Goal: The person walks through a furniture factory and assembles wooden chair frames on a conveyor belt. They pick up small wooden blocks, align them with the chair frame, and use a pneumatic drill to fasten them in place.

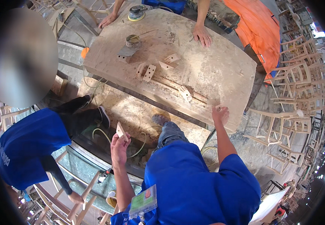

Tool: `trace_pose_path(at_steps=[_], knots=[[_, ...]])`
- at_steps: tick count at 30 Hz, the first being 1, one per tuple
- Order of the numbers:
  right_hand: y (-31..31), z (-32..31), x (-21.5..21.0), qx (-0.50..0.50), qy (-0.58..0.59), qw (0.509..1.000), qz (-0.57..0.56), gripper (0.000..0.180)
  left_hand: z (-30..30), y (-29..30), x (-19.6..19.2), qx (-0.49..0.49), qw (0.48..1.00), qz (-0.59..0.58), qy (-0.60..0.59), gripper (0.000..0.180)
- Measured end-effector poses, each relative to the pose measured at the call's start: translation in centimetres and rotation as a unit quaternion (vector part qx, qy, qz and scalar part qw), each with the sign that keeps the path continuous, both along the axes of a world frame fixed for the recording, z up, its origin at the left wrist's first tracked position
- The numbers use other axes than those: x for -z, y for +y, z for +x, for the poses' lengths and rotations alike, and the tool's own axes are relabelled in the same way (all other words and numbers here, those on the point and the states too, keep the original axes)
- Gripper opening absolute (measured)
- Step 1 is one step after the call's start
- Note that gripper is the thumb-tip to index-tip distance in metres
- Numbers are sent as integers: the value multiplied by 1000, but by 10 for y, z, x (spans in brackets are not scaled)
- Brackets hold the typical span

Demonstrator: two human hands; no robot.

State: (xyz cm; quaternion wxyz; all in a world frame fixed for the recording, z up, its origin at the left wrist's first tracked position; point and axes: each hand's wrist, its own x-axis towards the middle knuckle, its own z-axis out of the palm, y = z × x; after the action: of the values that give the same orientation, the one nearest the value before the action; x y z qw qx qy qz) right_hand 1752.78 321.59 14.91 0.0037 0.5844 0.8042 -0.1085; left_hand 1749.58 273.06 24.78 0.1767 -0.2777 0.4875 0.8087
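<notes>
My left hand (119,147) is raised below the table edge and holds a small flat wooden piece (121,131) between thumb and fingers. My right hand (221,113) rests on the near edge of the worn wooden worktable (215,71), fingers spread, with nothing clearly in it. Several small drilled wooden blocks (149,72) and a wedge-shaped block (185,92) lie on the tabletop. My blue shirt and a green badge (143,201) fill the lower middle.
Another person's two hands (202,35) lean on the table's far edge beside a round sander (136,13). A glue pot (133,39) stands on the table. A person in blue (27,146) sits at left. Stacked chair frames (293,86) crowd the right.
</notes>
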Motion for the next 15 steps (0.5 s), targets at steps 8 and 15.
trace_pose_path(at_steps=[8,15], knots=[[-19,5,-9,-125,326,861,-369,36,-34,25,-10,59,991,104,65,31],[-215,-62,-133,-252,277,474,-797,41,-4,25,-41,60,980,159,104,38]])
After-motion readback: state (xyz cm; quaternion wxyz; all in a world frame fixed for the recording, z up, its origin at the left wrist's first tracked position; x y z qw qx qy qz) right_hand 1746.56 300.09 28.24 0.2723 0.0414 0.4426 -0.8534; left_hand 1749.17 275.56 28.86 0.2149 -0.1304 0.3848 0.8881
